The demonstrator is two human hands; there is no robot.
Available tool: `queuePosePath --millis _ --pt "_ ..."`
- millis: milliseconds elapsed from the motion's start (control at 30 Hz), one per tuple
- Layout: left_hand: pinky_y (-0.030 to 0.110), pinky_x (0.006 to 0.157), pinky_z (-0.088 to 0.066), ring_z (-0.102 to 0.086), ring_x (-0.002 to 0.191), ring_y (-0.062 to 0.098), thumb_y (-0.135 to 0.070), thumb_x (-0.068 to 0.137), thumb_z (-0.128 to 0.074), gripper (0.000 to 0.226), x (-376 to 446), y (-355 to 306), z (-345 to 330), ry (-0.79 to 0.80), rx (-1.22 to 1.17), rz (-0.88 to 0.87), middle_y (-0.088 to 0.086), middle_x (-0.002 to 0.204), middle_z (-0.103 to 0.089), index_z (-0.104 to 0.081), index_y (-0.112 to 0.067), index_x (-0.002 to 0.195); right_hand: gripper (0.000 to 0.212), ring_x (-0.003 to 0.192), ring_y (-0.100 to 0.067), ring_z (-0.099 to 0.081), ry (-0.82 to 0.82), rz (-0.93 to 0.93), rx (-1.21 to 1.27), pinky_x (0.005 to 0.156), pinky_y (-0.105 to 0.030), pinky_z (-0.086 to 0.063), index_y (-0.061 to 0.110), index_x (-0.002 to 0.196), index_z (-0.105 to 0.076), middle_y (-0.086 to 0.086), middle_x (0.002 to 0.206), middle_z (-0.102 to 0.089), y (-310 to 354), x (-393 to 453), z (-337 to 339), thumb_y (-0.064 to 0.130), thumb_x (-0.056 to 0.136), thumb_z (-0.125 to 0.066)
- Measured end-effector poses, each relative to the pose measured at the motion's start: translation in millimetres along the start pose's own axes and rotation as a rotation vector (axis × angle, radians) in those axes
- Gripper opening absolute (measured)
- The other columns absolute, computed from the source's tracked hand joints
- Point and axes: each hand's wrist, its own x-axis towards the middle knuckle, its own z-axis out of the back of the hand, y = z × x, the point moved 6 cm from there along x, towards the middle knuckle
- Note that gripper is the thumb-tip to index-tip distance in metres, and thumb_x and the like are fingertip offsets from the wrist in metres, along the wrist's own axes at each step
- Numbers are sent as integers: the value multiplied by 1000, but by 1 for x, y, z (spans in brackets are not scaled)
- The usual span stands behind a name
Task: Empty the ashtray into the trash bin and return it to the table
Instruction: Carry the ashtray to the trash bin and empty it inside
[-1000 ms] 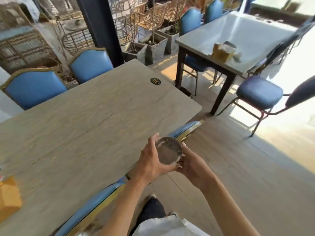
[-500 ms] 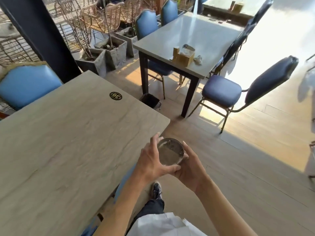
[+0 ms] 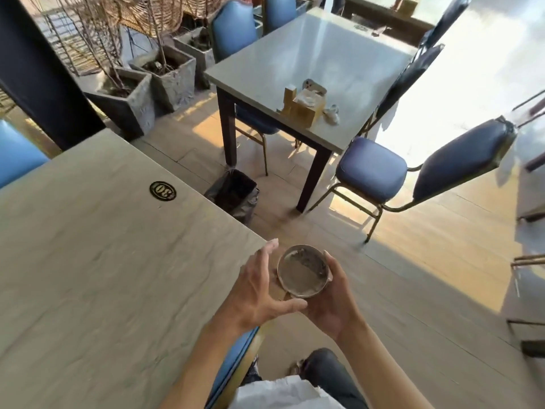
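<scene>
Between left hand point(image 3: 256, 292) and right hand point(image 3: 334, 304), ashtray point(image 3: 302, 273)

Harsh sunlight from right, blown-out glare; motion blur, wide-angle edge distortion.

The ashtray point(image 3: 303, 271) has been carried past the table point(image 3: 103, 276) corner and is now over the floor point(image 3: 413, 305). The left hand point(image 3: 259, 293) has loosened, its fingers point(image 3: 269, 249) straighter. A trash bin point(image 3: 234, 196) has come into sight at 11 o'clock.
</scene>
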Motion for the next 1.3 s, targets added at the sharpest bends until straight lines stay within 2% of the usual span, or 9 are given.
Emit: queuePosePath --millis 100,233,300,433,600,800,1033,1167,1300 --pt "21 115 -29 -27 144 -2 -71 58 -80 123 32 13 -5 26 -37 52 -11 159 -28 -16 -30 154 77 148 -47 -38 -24 -13 -4 80 -43 -51 13 148 -52 -27 156 -46 31 26 16 64 91 -57" --pt "1 101 -25 -33 135 -5 -61 66 -82 110 81 29 -23 68 -39 153 -9 154 -35 -23 -26 153 72 139 -45 -45 3 -27 -18 76 -41 -43 9 143 -55 -31 151 -50 81 62 42 61 93 -56" --pt "-8 95 -27 -38 130 -5 -51 75 -81 96 108 34 -34 67 -40 206 -8 149 -41 -28 -25 151 78 146 -46 -41 12 -64 -31 76 -42 -44 10 149 -49 -28 153 -49 108 85 57 61 90 -59" --pt "10 102 -36 -46 125 -4 -50 80 -75 79 160 38 -54 45 13 309 -11 143 -49 -35 -31 145 82 148 -43 -39 35 -139 -39 82 -42 -46 14 151 -48 -26 156 -47 168 126 79 63 87 -63" --pt "22 104 -43 -46 127 -2 -50 82 -73 74 211 26 -68 27 25 405 -14 142 -48 -36 -33 144 82 131 -38 -48 67 -183 -25 79 -41 -46 16 152 -46 -24 159 -42 234 164 92 64 87 -63" --pt "21 100 -46 -47 122 -5 -51 84 -70 66 241 33 -66 -51 -2 537 -15 139 -51 -41 -34 141 81 150 -40 -38 57 -308 -56 90 -44 -48 19 150 -50 -16 157 -50 280 228 85 66 86 -65" --pt "25 103 -44 -49 127 1 -51 87 -67 65 298 81 -35 -31 -13 637 -12 143 -49 -41 -31 142 77 147 -36 -44 66 -387 -70 105 -45 -47 15 150 -50 -15 155 -52 311 305 35 62 90 -60" --pt "26 101 -45 -52 125 5 -49 88 -67 62 342 107 -15 -50 -54 674 -8 143 -51 -44 -27 141 77 143 -38 -49 30 -399 -148 90 -46 -57 17 150 -50 -18 151 -57 325 349 17 60 88 -65" --pt "27 99 -46 -54 125 6 -52 87 -66 62 381 138 2 -60 -102 725 -9 143 -52 -46 -28 141 80 145 -40 -45 -10 -406 -265 97 -46 -48 14 151 -47 -21 153 -52 346 395 -1 60 88 -65"
